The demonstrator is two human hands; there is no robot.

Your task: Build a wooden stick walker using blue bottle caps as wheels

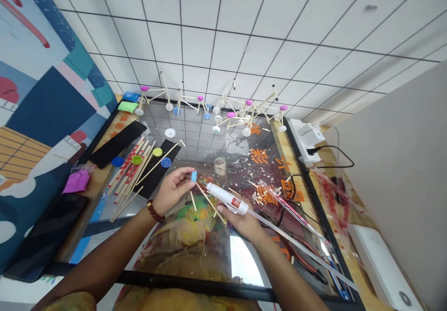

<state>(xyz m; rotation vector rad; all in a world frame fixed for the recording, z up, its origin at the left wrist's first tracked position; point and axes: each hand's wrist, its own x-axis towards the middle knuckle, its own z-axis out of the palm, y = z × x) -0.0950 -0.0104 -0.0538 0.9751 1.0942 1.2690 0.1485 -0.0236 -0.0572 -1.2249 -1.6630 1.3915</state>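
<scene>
Left hand [176, 187] pinches a small blue piece [193, 176] between thumb and fingertips, raised over the glass tabletop [195, 159]. Right hand [244, 222] is closed around the glue gun [226, 199], nozzle toward the left hand. A thin stick [211, 204] slants between them, upper end at the blue piece; cannot tell whether the two are joined. Main risk, in my judgement: a burn, since the nozzle sits near the left fingertips; whether it is hot does not show. The pinch covers little of the blue piece, so a nudge from the nozzle could twist it or knock the stick askew. The long glue rod [300, 243] trails rightward past the pliers [307, 257]; a snag there might jerk the gun. Loose shavings [240, 164] could stick to stray glue.
</scene>
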